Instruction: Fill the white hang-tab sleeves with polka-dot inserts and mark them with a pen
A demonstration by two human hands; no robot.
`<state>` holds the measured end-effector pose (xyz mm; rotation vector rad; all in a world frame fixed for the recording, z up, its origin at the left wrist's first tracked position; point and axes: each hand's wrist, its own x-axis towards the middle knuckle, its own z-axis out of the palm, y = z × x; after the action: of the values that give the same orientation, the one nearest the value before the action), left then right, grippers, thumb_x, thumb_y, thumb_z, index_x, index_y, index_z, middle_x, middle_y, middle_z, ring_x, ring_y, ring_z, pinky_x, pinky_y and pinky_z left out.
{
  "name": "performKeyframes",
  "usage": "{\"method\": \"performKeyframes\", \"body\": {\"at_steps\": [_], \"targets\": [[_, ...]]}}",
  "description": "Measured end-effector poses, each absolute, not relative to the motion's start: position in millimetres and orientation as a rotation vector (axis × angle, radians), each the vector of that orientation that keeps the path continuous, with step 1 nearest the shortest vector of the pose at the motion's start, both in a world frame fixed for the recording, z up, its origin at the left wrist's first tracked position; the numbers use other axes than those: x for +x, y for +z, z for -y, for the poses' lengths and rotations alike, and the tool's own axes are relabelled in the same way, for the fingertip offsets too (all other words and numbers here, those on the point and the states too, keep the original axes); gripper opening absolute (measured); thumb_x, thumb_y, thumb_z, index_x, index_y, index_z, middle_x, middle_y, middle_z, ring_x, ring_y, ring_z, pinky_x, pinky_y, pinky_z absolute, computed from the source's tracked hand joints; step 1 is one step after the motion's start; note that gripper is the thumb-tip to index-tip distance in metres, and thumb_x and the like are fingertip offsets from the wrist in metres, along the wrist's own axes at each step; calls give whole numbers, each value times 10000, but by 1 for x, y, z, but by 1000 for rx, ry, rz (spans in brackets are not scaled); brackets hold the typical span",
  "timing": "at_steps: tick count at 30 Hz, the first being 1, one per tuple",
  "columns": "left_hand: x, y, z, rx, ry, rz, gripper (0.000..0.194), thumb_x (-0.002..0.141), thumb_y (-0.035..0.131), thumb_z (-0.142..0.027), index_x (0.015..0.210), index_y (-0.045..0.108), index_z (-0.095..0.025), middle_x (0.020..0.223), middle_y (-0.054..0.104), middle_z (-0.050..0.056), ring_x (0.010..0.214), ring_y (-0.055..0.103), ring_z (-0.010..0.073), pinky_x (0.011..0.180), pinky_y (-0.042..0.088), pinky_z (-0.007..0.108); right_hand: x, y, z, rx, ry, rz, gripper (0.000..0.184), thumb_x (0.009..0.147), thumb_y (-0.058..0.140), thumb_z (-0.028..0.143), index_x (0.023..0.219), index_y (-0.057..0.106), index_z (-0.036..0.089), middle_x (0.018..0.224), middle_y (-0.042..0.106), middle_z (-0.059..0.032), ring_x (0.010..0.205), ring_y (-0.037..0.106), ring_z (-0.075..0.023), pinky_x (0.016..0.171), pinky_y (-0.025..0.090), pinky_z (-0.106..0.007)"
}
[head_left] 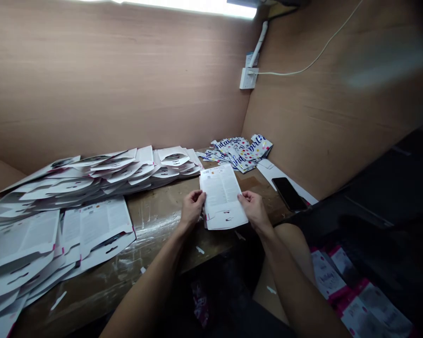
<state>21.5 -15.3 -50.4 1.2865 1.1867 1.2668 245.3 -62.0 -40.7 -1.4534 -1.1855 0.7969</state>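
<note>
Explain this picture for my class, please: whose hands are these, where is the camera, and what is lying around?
There is no machine here. A person works with two bare hands, and the one picture comes from a camera worn on their head, looking forward and down. The left hand and right hand grip opposite side edges of a white printed packet with a slot near its lower end. On the brown table, many similar white packets overlap in piles to the left. Beyond the hands lie dotted pieces with blue lettering; to the right is a dark phone. Lower right, below the tabletop, are pink-edged packets.
</note>
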Motion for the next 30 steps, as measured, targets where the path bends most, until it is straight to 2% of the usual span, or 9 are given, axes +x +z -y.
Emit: {"method": "performKeyframes", "body": {"at_steps": [3,6,8,12,16,19,24,27,30], "targets": [[19,-45,16,1288,1263,-1132,439,803,782,-597,806,717,-162,688,652,22,574,522,134,563,433,267,248,-38,64,-1627,449,1417,319,963,531,464,848,674,204,856,737,-122,824,652,-271,815,521,-398],[20,-41,19,1270,1308,-1113,403,797,811,-553,776,717,-162,647,619,3,558,486,114,557,415,252,244,-31,68,-1640,187,1452,346,1003,494,445,908,716,198,1023,744,-174,1034,642,-320,998,481,-472],[20,-41,20,1237,1357,-1123,405,821,787,-561,790,700,-167,648,603,-8,556,471,107,557,410,246,241,-29,71,-1540,357,1364,351,989,552,500,1003,720,193,1053,755,-169,1032,666,-315,965,519,-458],[15,-45,18,1182,1430,-1185,412,849,737,-579,806,666,-175,694,622,-2,577,497,118,577,440,257,239,-32,73,-1194,1104,1129,516,825,769,561,1159,683,177,911,786,-91,772,719,-250,711,581,-365],[10,-42,16,1198,1462,-1255,395,742,861,-509,900,715,-178,860,707,46,744,613,173,678,499,279,243,-35,72,-1196,963,985,467,824,774,526,1100,718,153,860,787,-81,701,697,-211,651,550,-312],[13,-32,22,1153,1392,-1143,518,727,871,-595,997,724,-177,986,740,91,948,687,248,839,547,349,238,-31,72,-1156,939,877,427,810,790,491,1078,738,163,892,795,-86,735,712,-219,679,566,-322],[19,-14,50,858,960,-566,884,803,632,-849,1333,675,-143,1273,731,206,1282,637,441,1078,495,605,210,-26,77,-997,1452,641,354,653,888,339,923,732,173,760,759,-52,642,687,-201,649,583,-333],[15,-7,59,755,872,-405,1107,756,561,-944,1491,576,-117,1429,656,236,1432,519,483,1160,425,652,195,-20,82,-916,1621,584,311,653,892,275,887,714,174,747,751,-49,659,696,-197,678,593,-329],[9,-4,57,717,914,-393,1202,732,528,-996,1553,513,-118,1470,629,244,1463,490,484,1173,410,665,189,-11,89,-761,1744,659,399,650,894,247,997,708,179,854,776,-56,755,730,-207,728,591,-320]]}}
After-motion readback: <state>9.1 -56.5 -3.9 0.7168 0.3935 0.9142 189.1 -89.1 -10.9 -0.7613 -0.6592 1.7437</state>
